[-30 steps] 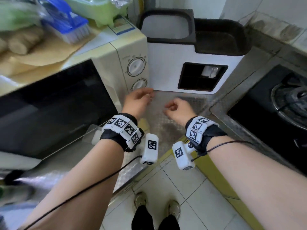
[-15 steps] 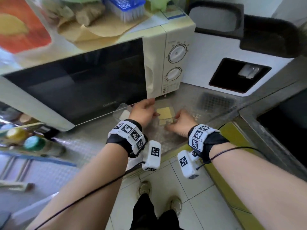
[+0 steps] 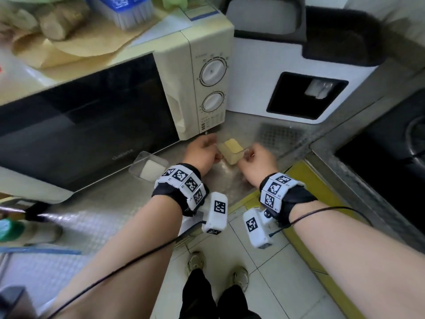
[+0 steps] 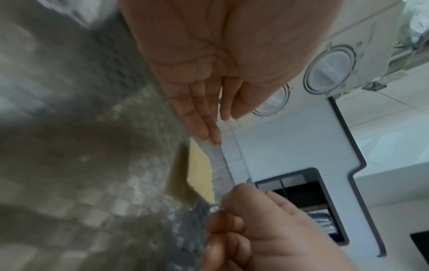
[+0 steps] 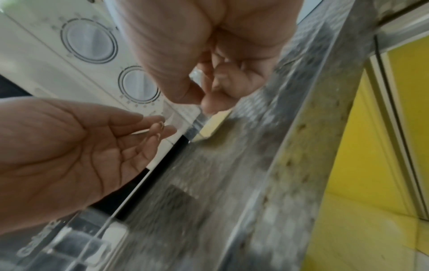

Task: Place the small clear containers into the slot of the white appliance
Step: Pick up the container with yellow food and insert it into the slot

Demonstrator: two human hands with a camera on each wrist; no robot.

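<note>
- Two hands meet on one small clear container (image 3: 231, 150), the one with the pale yellow block in it, low over the counter (image 3: 230, 180) in front of the microwave (image 3: 115, 100). The right hand (image 3: 257, 162) has its fingers (image 5: 216, 88) curled and pinching the container's near wall; the left hand (image 3: 202, 153) lies with straight fingers (image 4: 199, 117) against the far side, steadying rather than gripping.
- The pinch takes only a thin, slick rim, so I judge the container could twist or slip out as it is carried, and the block could slide and tip it.
- The slot (image 3: 303, 95) in the white appliance (image 3: 253, 88) is well apart, up and to the right; a tilted approach could catch the container on the dark frame or knock the pale piece already inside.
- A second clear container (image 3: 149, 166) with a white block sits just beside the left wrist and the microwave door; a careless sweep of that arm could push it.
- Hard to make out: the clear walls nearly vanish in every view, so I cannot tell whether the held container is touching the counter. Both wrist views are blurred, and the slot's depth is lost in shadow.
</note>
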